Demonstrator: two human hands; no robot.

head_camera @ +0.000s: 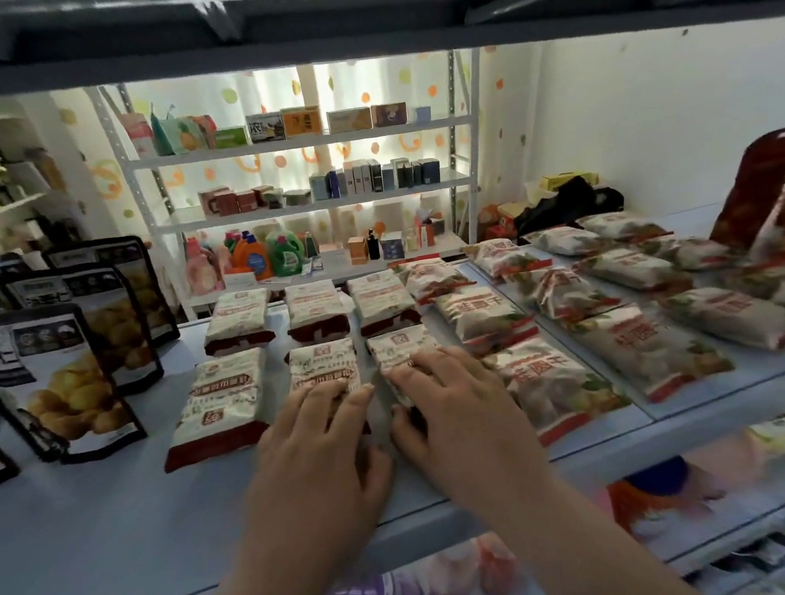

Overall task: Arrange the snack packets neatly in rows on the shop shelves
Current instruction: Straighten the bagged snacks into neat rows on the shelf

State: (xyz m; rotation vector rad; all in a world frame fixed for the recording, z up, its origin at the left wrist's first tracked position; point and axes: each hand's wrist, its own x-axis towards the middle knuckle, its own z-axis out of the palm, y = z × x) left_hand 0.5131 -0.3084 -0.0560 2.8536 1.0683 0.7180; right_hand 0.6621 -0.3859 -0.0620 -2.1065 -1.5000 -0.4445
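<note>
Both hands press on snack packets on a pale shop shelf (90, 532). The left hand (320, 455) lies flat on the middle front packet (322, 365), its grip spread, with the fingertips reaching about halfway up the wrapper. Just beside it, the right hand (451, 412) covers the right front packet (398, 347), fingers straight across the top and thumb at the packet's near left edge; this grip too is spread and pinches nothing. These two packets and the left front packet (227, 402) form the front row of three. A back row of three matching white-and-red packets (317, 310) lies directly behind them. To the right, larger white packets with red lettering (554, 377) lie in slanted lines across the shelf. Black pouches (65, 380) stand upright at the left, and dark red pouches (778, 208) lean at the far right. A white rack (303, 207) of boxes and detergent bottles (269, 252) stands behind.
</note>
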